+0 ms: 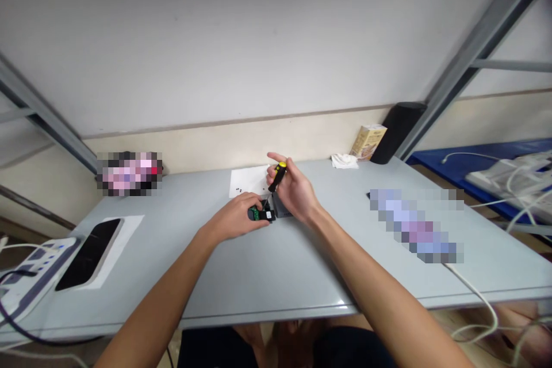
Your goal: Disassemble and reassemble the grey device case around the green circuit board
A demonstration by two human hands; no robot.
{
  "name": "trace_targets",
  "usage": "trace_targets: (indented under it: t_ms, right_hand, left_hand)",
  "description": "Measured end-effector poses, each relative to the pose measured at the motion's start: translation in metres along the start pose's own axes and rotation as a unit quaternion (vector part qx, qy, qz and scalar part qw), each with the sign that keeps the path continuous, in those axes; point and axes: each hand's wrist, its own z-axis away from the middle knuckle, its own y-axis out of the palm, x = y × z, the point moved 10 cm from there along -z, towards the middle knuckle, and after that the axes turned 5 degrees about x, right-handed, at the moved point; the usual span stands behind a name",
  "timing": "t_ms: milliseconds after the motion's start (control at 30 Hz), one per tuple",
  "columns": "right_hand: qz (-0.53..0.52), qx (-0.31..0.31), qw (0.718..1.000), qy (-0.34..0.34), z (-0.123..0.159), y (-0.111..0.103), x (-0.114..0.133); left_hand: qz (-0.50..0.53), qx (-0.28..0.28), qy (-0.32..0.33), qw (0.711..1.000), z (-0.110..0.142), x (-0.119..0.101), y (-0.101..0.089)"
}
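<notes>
My left hand (241, 215) is closed around a small black device with a green circuit board (256, 213), holding it low over the middle of the table. A black and yellow screwdriver (278, 176) is gripped in my right hand (297, 190), its handle tilted and its thin shaft pointing down at the device. My right index finger sticks out past the handle. Whether the tip touches a screw is too small to tell. A grey box-like part (282, 209) lies under my right hand, partly hidden. Several tiny dark screws (239, 190) lie on a white paper (248, 177) behind my hands.
On the left are a dark-screened phone (90, 253) on paper and a white power strip (38, 267). A crumpled tissue (344, 161), a yellow carton (368, 141) and a black cylinder (399, 132) stand back right. A blurred-out object with a white cable (472, 287) lies right.
</notes>
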Motion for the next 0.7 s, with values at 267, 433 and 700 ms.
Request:
trace_targets:
  t_ms: [267, 433, 700]
  right_hand:
    - [0.014, -0.008, 1.0, -0.001, 0.002, 0.003, 0.001]
    - [0.137, -0.012, 0.989, -0.052, -0.002, -0.005, 0.011]
    - [0.401, -0.07, 0.908, -0.103, 0.008, -0.01, 0.029]
  left_hand:
    - [-0.008, 0.001, -0.01, 1.0, 0.0, 0.007, 0.003]
    - [-0.008, -0.002, -0.006, 1.0, 0.0, 0.007, 0.002]
    - [-0.012, -0.005, -0.004, 1.0, 0.0, 0.007, 0.002]
